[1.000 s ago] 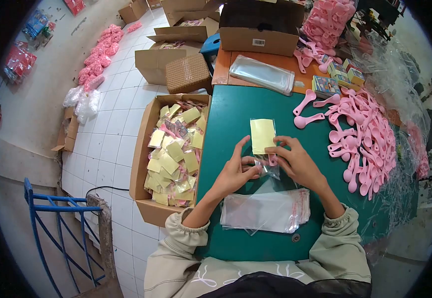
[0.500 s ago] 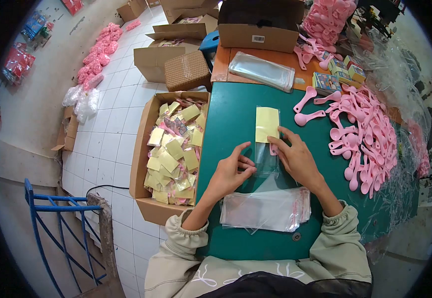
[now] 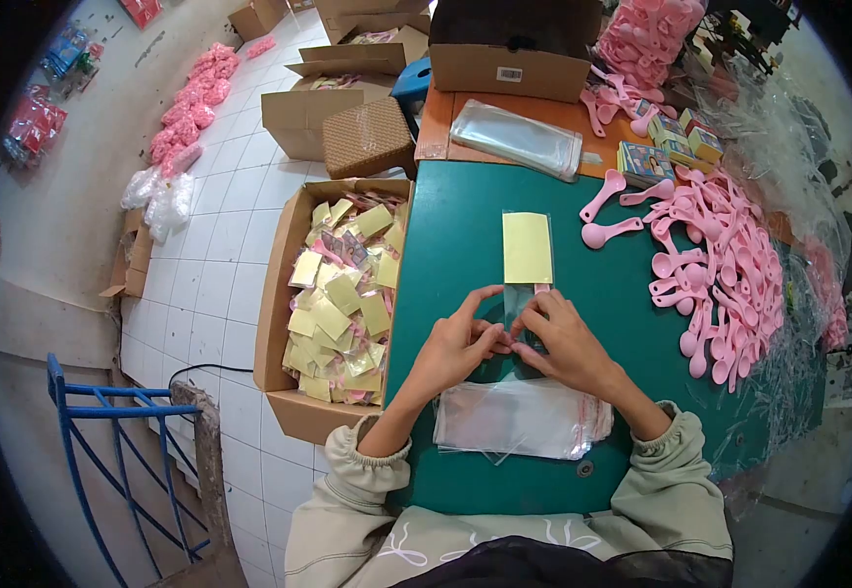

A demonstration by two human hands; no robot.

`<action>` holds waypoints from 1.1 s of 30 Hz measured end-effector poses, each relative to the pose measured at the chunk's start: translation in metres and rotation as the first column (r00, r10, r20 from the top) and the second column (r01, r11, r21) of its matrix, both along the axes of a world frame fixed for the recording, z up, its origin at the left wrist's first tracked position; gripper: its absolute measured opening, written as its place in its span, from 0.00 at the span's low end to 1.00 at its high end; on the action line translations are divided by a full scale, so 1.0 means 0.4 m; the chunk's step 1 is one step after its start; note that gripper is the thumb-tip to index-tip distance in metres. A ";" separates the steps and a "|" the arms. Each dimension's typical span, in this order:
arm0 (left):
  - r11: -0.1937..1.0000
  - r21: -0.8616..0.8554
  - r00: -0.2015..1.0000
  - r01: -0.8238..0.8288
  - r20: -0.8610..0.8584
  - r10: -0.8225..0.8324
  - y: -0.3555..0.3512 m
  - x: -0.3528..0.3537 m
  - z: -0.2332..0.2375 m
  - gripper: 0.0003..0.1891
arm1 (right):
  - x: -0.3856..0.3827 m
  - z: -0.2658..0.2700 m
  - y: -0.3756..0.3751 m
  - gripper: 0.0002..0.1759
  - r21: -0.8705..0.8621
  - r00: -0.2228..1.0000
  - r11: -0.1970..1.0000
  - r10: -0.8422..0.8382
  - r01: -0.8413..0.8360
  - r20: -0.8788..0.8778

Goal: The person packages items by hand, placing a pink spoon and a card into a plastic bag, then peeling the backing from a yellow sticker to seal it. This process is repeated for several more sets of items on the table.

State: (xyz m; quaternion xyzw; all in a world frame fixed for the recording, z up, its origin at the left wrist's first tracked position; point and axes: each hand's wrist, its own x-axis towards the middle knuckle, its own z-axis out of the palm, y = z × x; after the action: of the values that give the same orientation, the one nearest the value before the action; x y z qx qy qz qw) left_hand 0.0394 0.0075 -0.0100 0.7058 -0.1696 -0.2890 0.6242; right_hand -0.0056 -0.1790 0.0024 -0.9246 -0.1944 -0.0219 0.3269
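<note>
A clear plastic bag (image 3: 517,300) lies on the green table with a yellow card (image 3: 528,249) inside its far end. A bit of pink, partly hidden, shows just below the card. At the bag's near end, my left hand (image 3: 457,345) pinches the plastic between thumb and fingers. My right hand (image 3: 565,338) is closed on the same end, its fingertips almost meeting the left ones. Just in front of my body is a stack of flat clear bags (image 3: 519,421), close below both hands.
Pink spoons (image 3: 720,265) are heaped on the table's right side. To the left, an open carton (image 3: 284,294) holds many filled packets. Farther back are another bundle of clear bags (image 3: 516,137), small boxes of cards (image 3: 644,163) and a brown carton (image 3: 510,73).
My right hand has moved down from the card's lower corner to the bag's near end, closing beside my left. The left fingers have drawn together there. The card now lies uncovered.
</note>
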 end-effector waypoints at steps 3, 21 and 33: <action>1.000 -0.006 1.000 0.011 0.022 -0.011 0.000 -0.001 -0.002 0.23 | 0.002 -0.005 0.000 0.11 0.076 0.999 0.997 0.006 -0.004 -0.032; 0.999 -0.005 0.999 -0.050 -0.021 0.050 -0.022 0.024 -0.020 0.27 | 0.006 0.049 -0.084 0.09 0.321 0.880 0.888 0.411 -0.329 -0.236; 0.997 -0.065 0.994 0.052 -0.097 -0.059 -0.002 0.042 -0.031 0.14 | 0.011 0.149 -0.795 0.11 0.067 0.807 0.805 -0.584 0.589 -0.083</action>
State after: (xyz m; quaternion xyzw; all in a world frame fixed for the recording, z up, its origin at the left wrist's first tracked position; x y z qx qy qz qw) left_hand 0.0562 0.0065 -0.0225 0.6659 -0.1671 -0.3352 0.6452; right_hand -0.0013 -0.4968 0.0620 -0.9241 0.1116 -0.1036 0.3505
